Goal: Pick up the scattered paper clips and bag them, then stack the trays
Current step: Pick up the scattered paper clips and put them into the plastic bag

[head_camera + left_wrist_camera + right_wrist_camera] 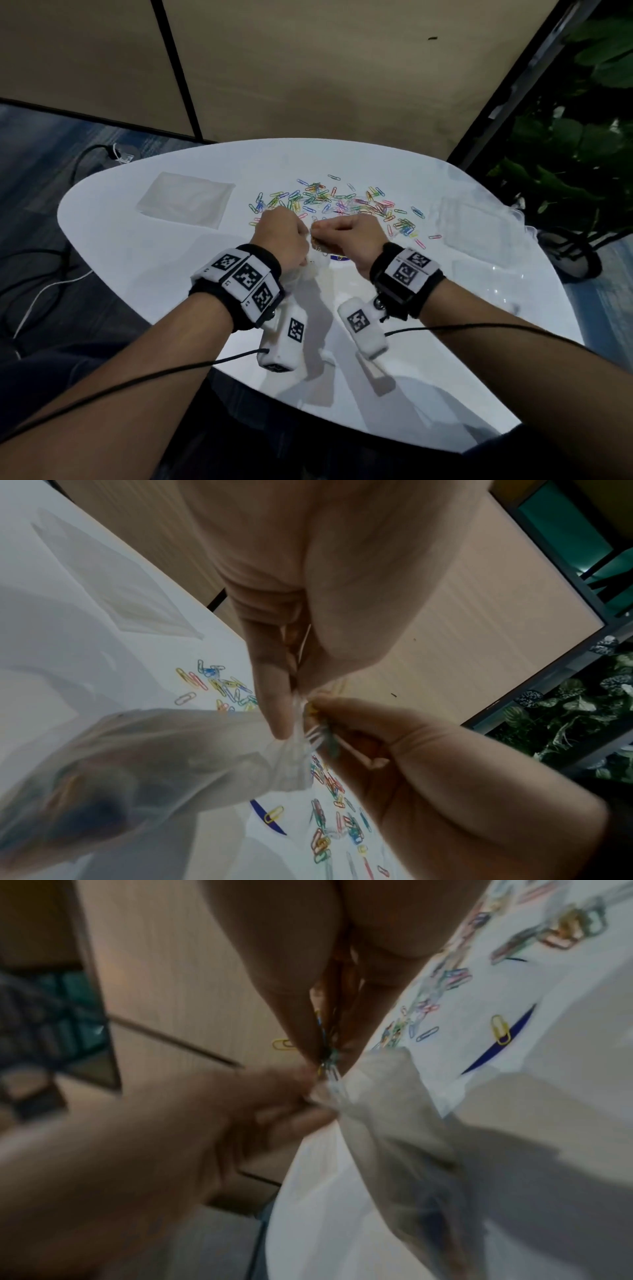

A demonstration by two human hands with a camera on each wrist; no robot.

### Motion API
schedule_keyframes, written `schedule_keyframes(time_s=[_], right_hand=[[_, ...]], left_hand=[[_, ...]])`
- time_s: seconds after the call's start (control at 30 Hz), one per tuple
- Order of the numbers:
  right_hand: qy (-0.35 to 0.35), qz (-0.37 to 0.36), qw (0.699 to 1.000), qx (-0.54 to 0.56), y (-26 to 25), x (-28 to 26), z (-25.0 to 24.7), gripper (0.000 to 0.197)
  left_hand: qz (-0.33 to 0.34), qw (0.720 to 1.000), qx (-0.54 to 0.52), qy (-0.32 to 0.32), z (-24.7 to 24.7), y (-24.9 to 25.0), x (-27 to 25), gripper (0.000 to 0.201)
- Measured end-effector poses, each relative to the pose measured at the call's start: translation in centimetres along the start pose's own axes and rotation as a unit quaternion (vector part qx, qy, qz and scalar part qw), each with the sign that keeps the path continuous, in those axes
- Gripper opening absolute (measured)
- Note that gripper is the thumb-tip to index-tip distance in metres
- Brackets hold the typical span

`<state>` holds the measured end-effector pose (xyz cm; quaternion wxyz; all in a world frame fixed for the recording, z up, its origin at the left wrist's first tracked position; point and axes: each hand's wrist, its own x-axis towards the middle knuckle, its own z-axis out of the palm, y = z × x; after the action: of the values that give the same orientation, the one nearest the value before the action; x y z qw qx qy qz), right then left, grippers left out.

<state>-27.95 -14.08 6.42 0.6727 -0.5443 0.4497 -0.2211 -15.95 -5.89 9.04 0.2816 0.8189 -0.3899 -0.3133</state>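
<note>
Many coloured paper clips (342,202) lie scattered across the far middle of the white table (144,267). My left hand (286,236) pinches the mouth of a clear plastic bag (154,764), which hangs toward me; blurred colours show inside it. My right hand (346,236) pinches a small bunch of clips (325,737) right at the bag's mouth (346,1085). In the right wrist view the bunch (329,1053) sticks out below my fingertips, touching the bag's rim. Clear trays (479,226) sit at the right of the table.
A flat clear plastic piece (186,200), tray or bag I cannot tell, lies at the far left. One yellow clip (274,814) rests on a blue mark under my hands. Cables lie on the floor at the left, and plants (582,154) stand at the right.
</note>
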Motion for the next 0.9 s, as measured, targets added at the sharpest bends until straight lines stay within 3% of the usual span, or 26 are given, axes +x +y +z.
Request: schedule_keyframes(time_s=[0.07, 0.13, 0.27, 0.33, 0.37, 0.47, 0.5, 0.53, 0.6, 0.73, 0.77, 0.8, 0.9], right_hand=[[0.034, -0.049, 0.991, -0.121, 0.6, -0.4, 0.7, 0.006], [0.047, -0.112, 0.956, -0.266, 0.4, -0.6, 1.1, 0.005], [-0.066, -0.131, 0.866, -0.479, -1.4, -0.6, 1.2, 0.031], [-0.107, -0.125, 0.838, -0.520, -2.5, -0.3, 0.4, 0.025], [-0.114, -0.122, 0.848, -0.502, -2.9, 0.0, -0.1, 0.020], [-0.098, -0.096, 0.931, -0.337, -3.3, 1.6, -1.9, 0.018], [-0.077, -0.104, 0.935, -0.329, -3.0, 2.3, -2.7, 0.020], [-0.055, -0.128, 0.914, -0.381, -2.5, 2.8, -3.5, 0.023], [-0.065, -0.163, 0.816, -0.551, -0.8, 3.5, -4.9, 0.034], [-0.226, -0.222, 0.598, -0.737, 5.6, 2.4, -6.3, 0.057], [-0.234, -0.211, 0.570, -0.759, 7.2, 2.3, -6.9, 0.061], [-0.225, -0.191, 0.561, -0.773, 8.2, 2.3, -7.7, 0.064], [-0.152, -0.168, 0.564, -0.794, 9.3, 3.6, -10.9, 0.063]], left_hand=[[-0.003, 1.000, -0.015, 0.006, 0.0, 0.5, 0.0, 0.020], [0.001, 1.000, -0.020, 0.014, 0.0, 0.8, 0.3, 0.021], [0.006, 0.999, -0.041, 0.006, 0.0, 0.7, 0.9, 0.021], [0.004, 0.999, -0.047, -0.004, -0.1, 0.6, 0.9, 0.022], [0.001, 0.999, -0.053, -0.006, -0.3, 0.6, 0.8, 0.022], [-0.007, 0.998, -0.063, -0.005, -1.1, 0.3, 0.7, 0.022], [-0.008, 0.998, -0.058, -0.006, -1.2, 0.2, 0.8, 0.023], [-0.007, 0.999, -0.053, -0.006, -1.4, 0.1, 0.8, 0.023], [-0.004, 0.999, -0.049, -0.003, -1.6, -0.2, 0.9, 0.022], [-0.008, 0.999, -0.050, -0.004, -2.0, -0.8, 1.0, 0.021], [-0.010, 0.999, -0.051, -0.004, -2.1, -1.0, 1.0, 0.020], [-0.011, 0.999, -0.049, -0.006, -2.3, -1.1, 1.0, 0.020], [-0.014, 0.999, -0.044, -0.009, -2.6, -1.2, 0.9, 0.020]])
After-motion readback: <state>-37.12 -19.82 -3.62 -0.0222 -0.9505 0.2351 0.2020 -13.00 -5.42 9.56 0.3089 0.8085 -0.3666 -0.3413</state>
